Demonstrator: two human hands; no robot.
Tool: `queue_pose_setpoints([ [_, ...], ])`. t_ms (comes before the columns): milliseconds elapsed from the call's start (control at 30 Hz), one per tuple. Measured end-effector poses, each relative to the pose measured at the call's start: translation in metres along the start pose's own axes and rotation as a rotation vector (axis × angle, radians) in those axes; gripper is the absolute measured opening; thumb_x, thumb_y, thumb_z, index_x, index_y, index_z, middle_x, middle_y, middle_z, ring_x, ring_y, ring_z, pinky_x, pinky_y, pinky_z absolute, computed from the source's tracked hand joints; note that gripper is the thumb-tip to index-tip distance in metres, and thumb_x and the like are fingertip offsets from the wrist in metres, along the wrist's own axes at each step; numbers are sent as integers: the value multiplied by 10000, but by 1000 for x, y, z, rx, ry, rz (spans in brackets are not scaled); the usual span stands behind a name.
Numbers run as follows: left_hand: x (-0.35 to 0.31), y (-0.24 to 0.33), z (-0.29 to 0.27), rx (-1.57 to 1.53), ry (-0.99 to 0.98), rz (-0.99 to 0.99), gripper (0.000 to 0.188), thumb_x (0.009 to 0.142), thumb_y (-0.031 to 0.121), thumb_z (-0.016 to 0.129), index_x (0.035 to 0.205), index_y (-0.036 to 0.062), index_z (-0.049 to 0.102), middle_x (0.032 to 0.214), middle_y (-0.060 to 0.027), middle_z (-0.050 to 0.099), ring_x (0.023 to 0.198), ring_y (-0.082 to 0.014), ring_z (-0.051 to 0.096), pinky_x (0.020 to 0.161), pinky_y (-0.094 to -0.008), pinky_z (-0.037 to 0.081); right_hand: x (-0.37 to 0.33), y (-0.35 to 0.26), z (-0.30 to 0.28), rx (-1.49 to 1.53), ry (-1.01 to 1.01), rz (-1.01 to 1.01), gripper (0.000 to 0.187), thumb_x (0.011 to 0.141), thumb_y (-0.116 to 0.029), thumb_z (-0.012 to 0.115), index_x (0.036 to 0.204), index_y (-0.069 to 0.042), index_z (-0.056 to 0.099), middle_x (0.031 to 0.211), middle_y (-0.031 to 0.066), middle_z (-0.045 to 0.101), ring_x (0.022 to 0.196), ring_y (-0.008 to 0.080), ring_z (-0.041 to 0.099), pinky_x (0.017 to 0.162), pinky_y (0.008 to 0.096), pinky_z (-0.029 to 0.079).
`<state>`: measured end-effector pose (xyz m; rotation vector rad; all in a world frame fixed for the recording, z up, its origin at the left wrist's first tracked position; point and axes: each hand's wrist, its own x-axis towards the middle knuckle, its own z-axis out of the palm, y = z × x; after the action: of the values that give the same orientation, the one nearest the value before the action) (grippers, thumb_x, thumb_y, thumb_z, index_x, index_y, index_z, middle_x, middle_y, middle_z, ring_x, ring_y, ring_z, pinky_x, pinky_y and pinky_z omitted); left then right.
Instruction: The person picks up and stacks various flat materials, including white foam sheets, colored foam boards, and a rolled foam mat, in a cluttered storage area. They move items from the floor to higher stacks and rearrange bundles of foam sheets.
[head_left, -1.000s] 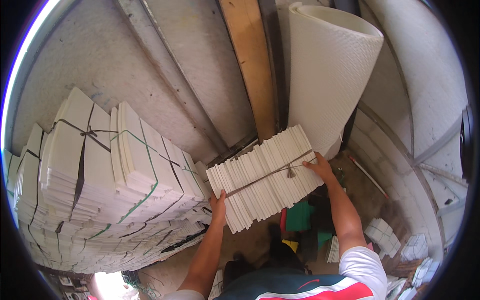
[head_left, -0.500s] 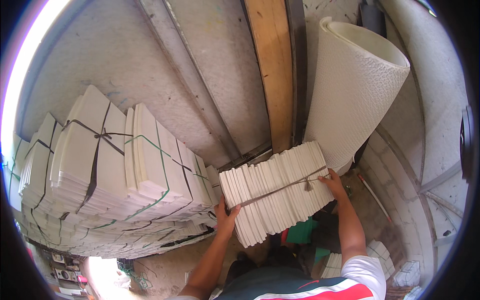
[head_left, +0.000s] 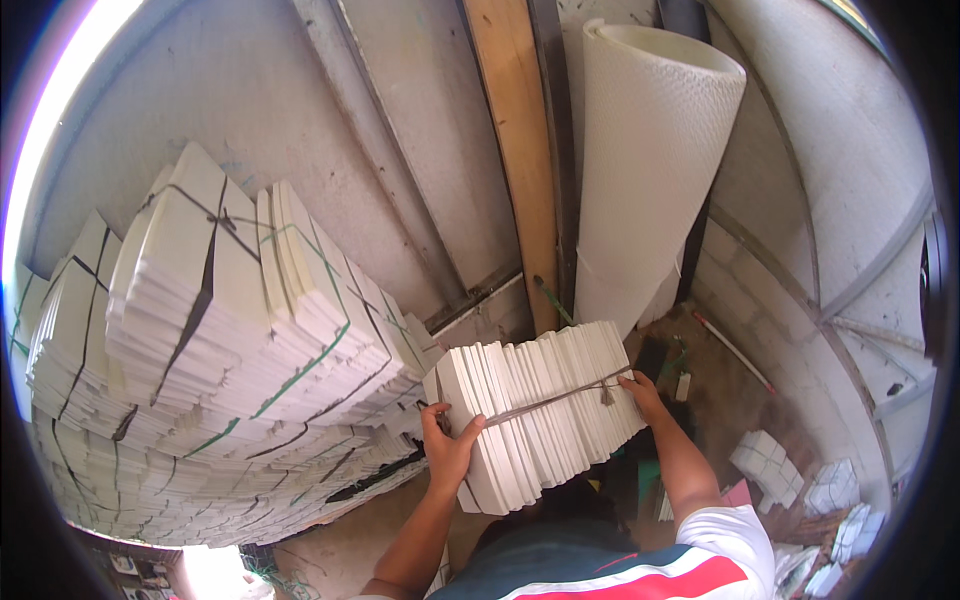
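Observation:
Between my hands I carry a bundle of white foam-like sheets (head_left: 545, 415), stood on edge side by side and tied round the middle with a dark strap. My left hand (head_left: 450, 440) grips the bundle's left end, thumb over the near top edge by the strap. At the other end my right hand (head_left: 645, 392) is closed on the right side, near the strap's knot. The undersides of both hands are hidden by the bundle. To the left, close to my left hand, rises a tall stack of similar tied bundles (head_left: 185, 290).
A big white textured roll (head_left: 650, 160) leans upright against the wall beside a wooden plank (head_left: 515, 150). Small white bundles (head_left: 767, 468) and wrapped packs (head_left: 832, 487) lie on the floor at right. A thin pale rod (head_left: 733, 350) runs along the right wall's foot.
The view has turned to the right and the bundle has come slightly lower and nearer to me. Its left end face now shows more. Both hands keep their hold.

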<state>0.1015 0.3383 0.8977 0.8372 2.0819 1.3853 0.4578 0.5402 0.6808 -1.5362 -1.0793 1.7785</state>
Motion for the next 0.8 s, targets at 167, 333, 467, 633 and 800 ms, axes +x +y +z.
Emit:
queue_pose_setpoints([
  [167,-46,-51,-45,50,-39,-122,695,772,338,908,1224,18,488,1121,-168,598,1054,-271,589,938,-391,478,-73,48,17,-51,2,76,534,928,-304,766,1342,-1,620,1215,147,691,1108,249,650,976,380,478],
  [333,-77,-111,-92,24,-84,-232,759,763,385,902,1255,17,458,1123,-190,592,1014,-285,616,886,-414,497,-120,73,38,-178,12,106,597,880,-352,799,1311,29,638,1197,170,703,1092,252,673,962,378,505],
  [467,-93,-192,-120,-46,10,-329,766,727,384,929,1215,3,478,1068,-153,586,1005,-265,587,884,-395,486,-109,105,61,-306,11,68,743,841,-402,826,1372,64,597,1270,217,688,1152,293,674,996,390,507],
  [633,-128,-231,-141,-36,87,-393,518,766,318,912,986,28,543,908,-57,554,837,-177,533,740,-317,440,-95,171,101,-421,10,222,900,812,-472,834,1444,92,527,1431,268,593,1265,337,621,1066,418,476],
  [800,-143,-273,-143,-333,186,-620,387,854,232,857,763,133,494,700,59,445,616,-74,397,545,-266,330,-46,294,141,-430,-69,333,831,864,-519,781,1450,22,548,1404,206,621,1260,311,611,1068,397,462],
])
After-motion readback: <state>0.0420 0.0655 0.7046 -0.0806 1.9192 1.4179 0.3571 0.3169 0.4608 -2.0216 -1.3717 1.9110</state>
